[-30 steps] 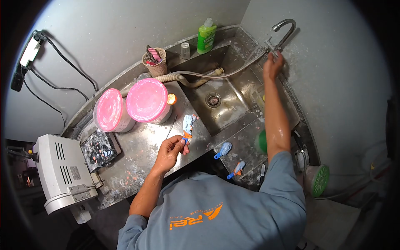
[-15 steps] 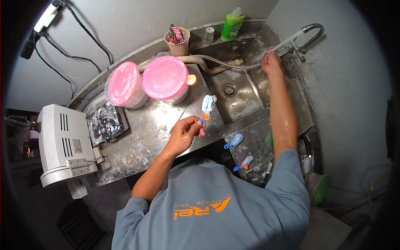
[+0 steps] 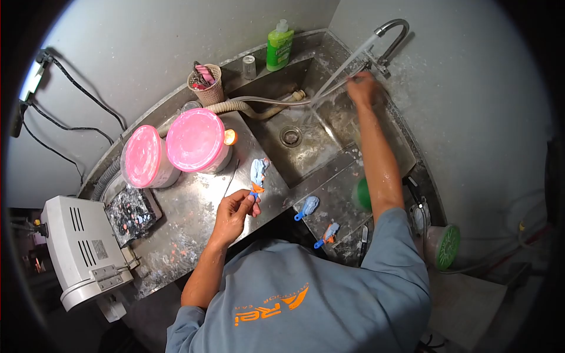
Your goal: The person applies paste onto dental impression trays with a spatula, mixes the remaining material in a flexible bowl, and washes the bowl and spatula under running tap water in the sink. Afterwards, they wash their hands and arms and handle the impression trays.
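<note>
My left hand [image 3: 233,216] pinches the blue handle of a dental impression tray [image 3: 258,172] filled with light blue and orange impression material, held up over the steel counter. My right hand [image 3: 364,88] reaches across the sink [image 3: 312,162], just below the tap [image 3: 388,44]; it is blurred and its fingers cannot be made out. Water [image 3: 347,67] streams from the spout into the basin. Two more impression trays, one with pale blue material [image 3: 308,206] and one with blue and orange [image 3: 328,234], lie on the ledge in front of the sink.
Two tubs with pink lids [image 3: 194,140] [image 3: 143,157] stand on the counter, left of the sink. A white machine [image 3: 88,241] is at the far left. Green soap bottle [image 3: 279,47], woven cup [image 3: 207,85] and hose [image 3: 241,106] line the back. A knife [image 3: 364,238] lies near my right elbow.
The view has shifted, so the scene sits further left and lower. My right hand has moved from beside the water stream to just under the tap's base. The left hand still holds its tray.
</note>
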Available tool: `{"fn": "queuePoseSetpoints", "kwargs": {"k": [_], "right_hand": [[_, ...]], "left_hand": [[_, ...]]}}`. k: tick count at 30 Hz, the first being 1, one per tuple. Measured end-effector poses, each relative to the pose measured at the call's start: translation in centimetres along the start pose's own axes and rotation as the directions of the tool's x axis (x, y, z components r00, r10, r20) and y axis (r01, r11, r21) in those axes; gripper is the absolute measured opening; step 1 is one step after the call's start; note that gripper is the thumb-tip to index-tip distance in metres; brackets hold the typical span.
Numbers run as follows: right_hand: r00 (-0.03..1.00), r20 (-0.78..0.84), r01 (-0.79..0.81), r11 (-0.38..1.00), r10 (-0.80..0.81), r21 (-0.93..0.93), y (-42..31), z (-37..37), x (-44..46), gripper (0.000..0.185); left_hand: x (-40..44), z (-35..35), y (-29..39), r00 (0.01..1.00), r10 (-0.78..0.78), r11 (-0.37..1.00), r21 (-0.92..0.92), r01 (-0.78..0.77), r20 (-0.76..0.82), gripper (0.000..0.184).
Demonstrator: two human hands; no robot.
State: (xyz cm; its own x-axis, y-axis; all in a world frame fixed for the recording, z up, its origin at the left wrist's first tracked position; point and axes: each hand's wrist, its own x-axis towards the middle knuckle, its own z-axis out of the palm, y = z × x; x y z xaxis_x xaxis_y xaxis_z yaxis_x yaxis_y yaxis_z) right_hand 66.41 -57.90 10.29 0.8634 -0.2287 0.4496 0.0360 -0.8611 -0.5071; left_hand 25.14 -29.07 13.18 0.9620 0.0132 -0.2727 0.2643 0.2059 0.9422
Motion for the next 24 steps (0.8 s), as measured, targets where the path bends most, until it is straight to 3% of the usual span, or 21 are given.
{"fn": "queuePoseSetpoints", "kwargs": {"k": [2,4,7,10,13,14,17,18,20,21,22,23,24], "right_hand": [[0.960,-0.280,-0.047,0.995,0.019,-0.093,1.6,-1.6,2.3,0.041],[0.948,-0.305,0.032,0.984,-0.086,-0.176,5.1,-1.8,5.5,0.040],[0.998,-0.063,-0.034,0.989,0.025,-0.143,5.5,-3.9,8.0,0.037],[0.999,-0.042,-0.020,0.965,0.009,-0.262,5.9,-5.0,9.5,0.039],[0.988,0.029,-0.138,0.944,0.154,-0.299,6.6,-4.5,11.7,0.038],[0.986,-0.002,-0.161,0.946,0.167,-0.281,6.7,-4.3,11.7,0.043],[0.896,-0.442,-0.134,0.929,-0.036,-0.346,5.9,-2.3,9.8,0.042],[0.911,-0.411,-0.078,0.970,-0.024,-0.229,5.2,-2.2,8.7,0.039],[0.942,-0.337,0.020,1.000,-0.013,0.018,3.3,-2.5,4.1,0.034],[0.948,-0.290,0.168,0.980,-0.131,0.106,2.2,-2.4,0.9,0.019],[0.989,0.040,0.126,0.961,-0.140,0.244,-0.6,-4.0,-3.2,0.011],[0.876,0.450,-0.064,0.881,-0.176,0.469,0.6,-2.3,-5.5,0.012],[0.605,0.760,-0.280,0.830,-0.237,0.482,1.1,-1.5,-7.6,0.027]], "left_hand": [[0.0,-0.1,0.0,1.000,-0.006,1.000,0.004,0.006,-0.002,0.024],[-0.1,-0.1,0.1,1.000,-0.014,1.000,0.008,0.014,0.005,0.023],[-0.1,0.0,0.1,1.000,-0.013,1.000,-0.008,0.013,0.023,0.023],[0.0,-0.1,0.2,1.000,-0.009,1.000,0.017,0.009,0.023,0.023],[0.3,-0.2,0.1,1.000,-0.004,0.999,0.037,0.004,0.005,0.023],[0.3,-0.2,0.1,1.000,-0.007,0.999,0.036,0.008,-0.002,0.023],[0.5,-0.4,0.2,1.000,0.008,0.998,0.067,-0.006,-0.028,0.023],[0.6,-0.4,0.2,0.999,0.016,0.996,0.084,-0.013,-0.038,0.023],[0.8,-0.4,-0.1,0.998,0.044,0.996,0.079,-0.039,-0.054,0.025],[0.8,-0.3,-0.1,0.997,0.051,0.993,0.105,-0.045,-0.057,0.025],[0.8,-0.2,0.1,0.997,0.058,0.990,0.132,-0.050,-0.058,0.025],[0.9,-0.1,0.2,0.996,0.066,0.986,0.159,-0.056,-0.058,0.025],[1.1,-0.1,-0.3,0.995,0.076,0.981,0.184,-0.063,-0.062,0.024]]}}
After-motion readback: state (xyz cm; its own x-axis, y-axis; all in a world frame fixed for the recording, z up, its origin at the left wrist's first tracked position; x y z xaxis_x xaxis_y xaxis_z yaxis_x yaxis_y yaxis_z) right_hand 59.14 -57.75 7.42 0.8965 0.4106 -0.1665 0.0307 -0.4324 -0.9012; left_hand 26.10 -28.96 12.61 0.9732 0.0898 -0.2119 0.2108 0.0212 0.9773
